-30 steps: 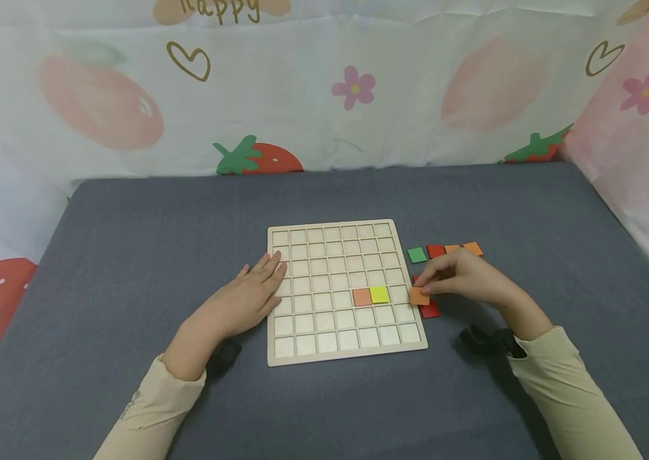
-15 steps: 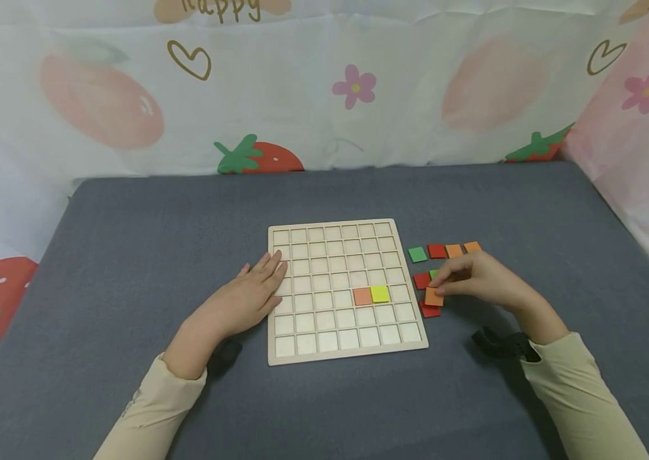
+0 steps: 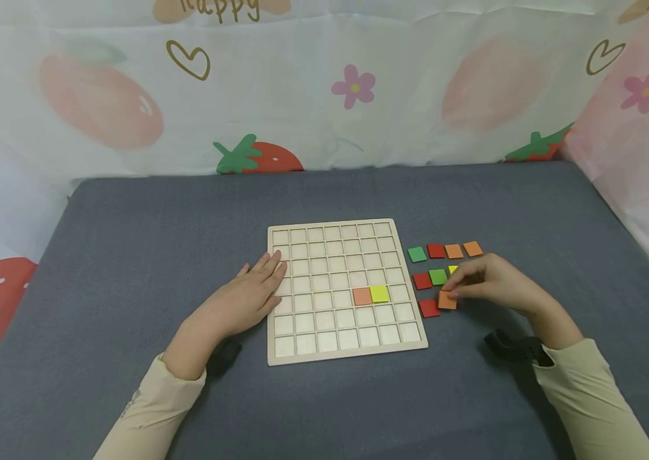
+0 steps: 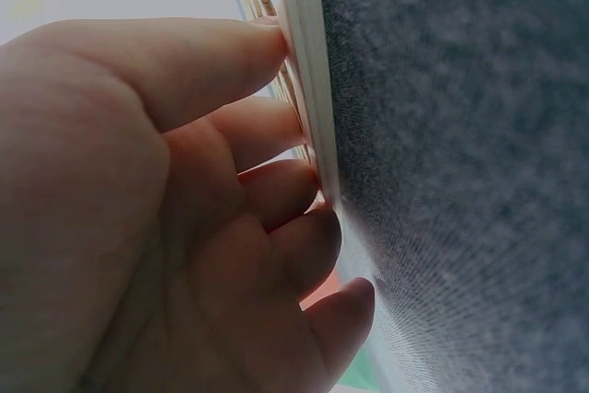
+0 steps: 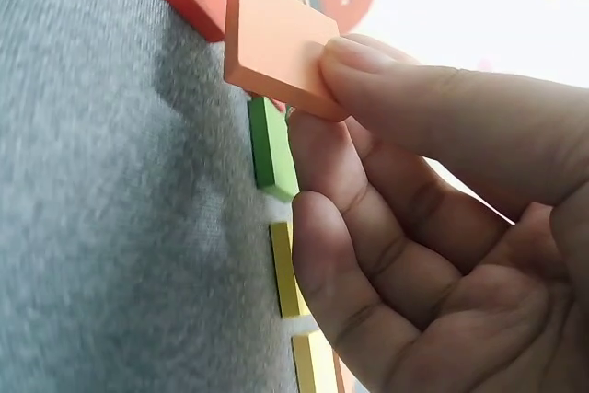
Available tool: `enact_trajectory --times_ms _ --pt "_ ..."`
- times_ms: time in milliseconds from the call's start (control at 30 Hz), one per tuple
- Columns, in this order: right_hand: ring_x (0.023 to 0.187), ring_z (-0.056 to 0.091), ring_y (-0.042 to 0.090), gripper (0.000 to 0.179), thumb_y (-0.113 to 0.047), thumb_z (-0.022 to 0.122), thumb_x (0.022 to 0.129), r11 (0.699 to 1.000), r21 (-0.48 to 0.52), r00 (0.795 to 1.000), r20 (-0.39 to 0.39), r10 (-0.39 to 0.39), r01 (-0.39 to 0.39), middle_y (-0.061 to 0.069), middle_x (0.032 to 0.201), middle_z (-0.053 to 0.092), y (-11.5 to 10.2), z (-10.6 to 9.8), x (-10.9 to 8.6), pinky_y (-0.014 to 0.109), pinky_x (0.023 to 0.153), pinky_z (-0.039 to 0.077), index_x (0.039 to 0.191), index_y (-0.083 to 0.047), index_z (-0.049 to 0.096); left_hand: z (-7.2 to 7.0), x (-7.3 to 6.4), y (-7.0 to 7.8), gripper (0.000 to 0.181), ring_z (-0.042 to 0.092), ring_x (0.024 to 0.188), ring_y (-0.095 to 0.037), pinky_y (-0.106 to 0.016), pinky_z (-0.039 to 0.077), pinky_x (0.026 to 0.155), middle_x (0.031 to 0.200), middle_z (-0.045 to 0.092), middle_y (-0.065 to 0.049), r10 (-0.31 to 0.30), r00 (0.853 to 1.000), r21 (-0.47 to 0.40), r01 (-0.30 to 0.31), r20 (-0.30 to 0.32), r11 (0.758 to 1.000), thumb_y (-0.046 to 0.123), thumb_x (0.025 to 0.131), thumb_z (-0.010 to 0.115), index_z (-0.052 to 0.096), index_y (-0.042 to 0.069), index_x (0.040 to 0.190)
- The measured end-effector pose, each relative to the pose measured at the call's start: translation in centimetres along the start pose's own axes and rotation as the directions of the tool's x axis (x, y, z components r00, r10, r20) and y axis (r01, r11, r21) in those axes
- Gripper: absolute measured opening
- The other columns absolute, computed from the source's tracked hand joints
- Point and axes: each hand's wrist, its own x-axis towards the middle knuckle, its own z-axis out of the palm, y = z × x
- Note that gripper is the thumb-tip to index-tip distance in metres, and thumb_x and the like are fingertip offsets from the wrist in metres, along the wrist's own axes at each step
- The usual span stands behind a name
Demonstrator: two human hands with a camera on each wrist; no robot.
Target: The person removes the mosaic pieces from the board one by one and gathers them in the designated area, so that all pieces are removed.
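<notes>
My right hand (image 3: 494, 284) pinches a square orange tile (image 3: 448, 300) between thumb and fingers, right of a red tile (image 3: 429, 308). The right wrist view shows this orange tile (image 5: 281, 43) tilted and raised off the cloth. A pale wooden grid board (image 3: 304, 326) lies mid-table. Two tiles sit side by side on it, a salmon-orange tile (image 3: 362, 296) and a yellow tile (image 3: 379, 294). My left hand (image 3: 244, 299) rests with extended fingers on the board's left edge. Close up, the left wrist view has the fingertips (image 4: 267, 43) against the board's edge (image 4: 308, 71).
Loose tiles lie in rows right of the board: a green tile (image 3: 416, 254), a red tile (image 3: 435, 251) and two orange ones at the back. Nearer are another red tile (image 3: 422, 281), a green one (image 3: 437, 276) and a yellow one (image 3: 453, 270) partly behind my right hand.
My right hand has moved right with the orange tile, from the board's right edge to beside the near red tile. More loose tiles show now. The left hand stays put.
</notes>
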Motion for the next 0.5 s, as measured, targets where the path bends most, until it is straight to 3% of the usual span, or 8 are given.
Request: enact_trajectory --times_ms 500 --pt "0.082 0.062 0.008 0.008 -0.004 0.070 0.083 0.999 -0.053 0.999 0.038 -0.006 0.008 0.002 0.089 0.070 0.57 -0.39 -0.28 0.025 0.070 0.051 0.089 -0.006 0.074 -0.16 -0.03 0.07 0.054 0.015 0.140 -0.037 -0.057 0.022 0.108 0.152 0.018 -0.024 0.000 1.000 -0.007 0.000 0.007 1.000 0.018 0.099 0.047 0.030 -0.007 0.144"
